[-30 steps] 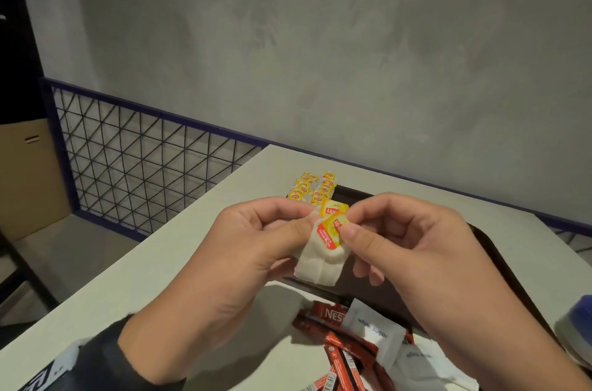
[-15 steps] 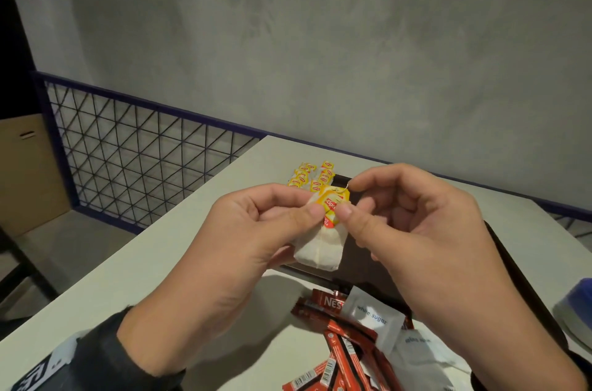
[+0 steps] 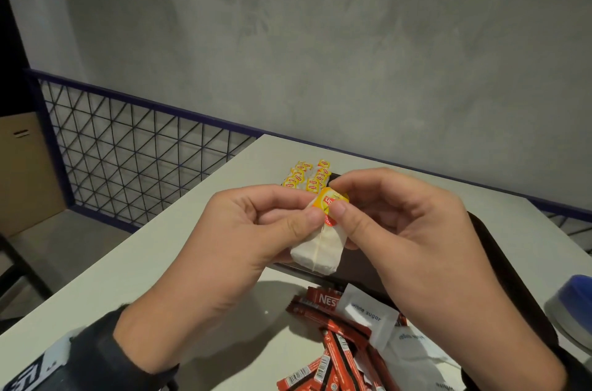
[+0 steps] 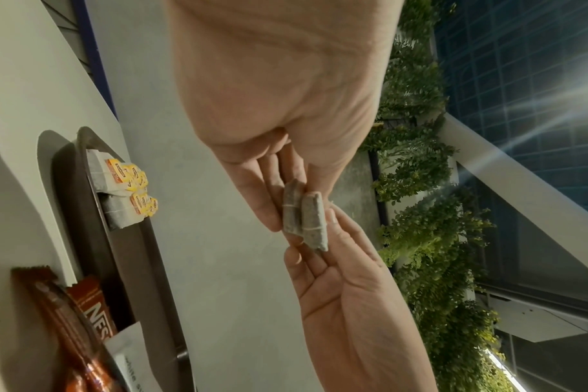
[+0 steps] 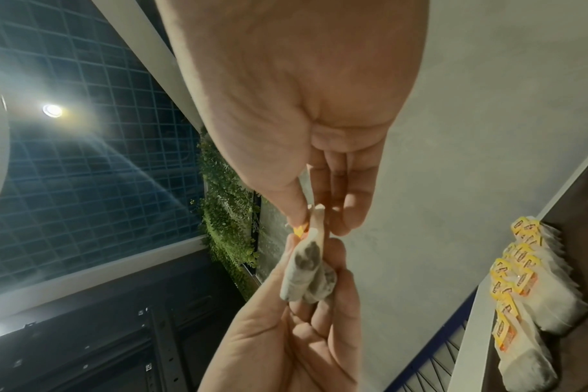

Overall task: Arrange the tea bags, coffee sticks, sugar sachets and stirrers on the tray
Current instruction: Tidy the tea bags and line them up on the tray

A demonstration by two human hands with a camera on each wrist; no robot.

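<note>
Tray (image 3: 499, 249) holding rows of tea bags (image 3: 304, 177) at far corner, both hands (image 3: 323, 227) pinching one tea bag (image 3: 320, 249)

Inventory, placed from the dark tray (image 3: 499, 265). Above its near-left edge I see one tea bag (image 3: 318, 249) with a yellow-red tag (image 3: 330, 202), pinched between left hand (image 3: 237, 240) and right hand (image 3: 413, 230). At its far-left corner, rows of tagged tea bags (image 3: 306, 177). Before its near edge on the white table (image 3: 121, 265): red coffee sticks (image 3: 333, 342) and white sugar sachets (image 3: 368, 313), piled together.
</note>
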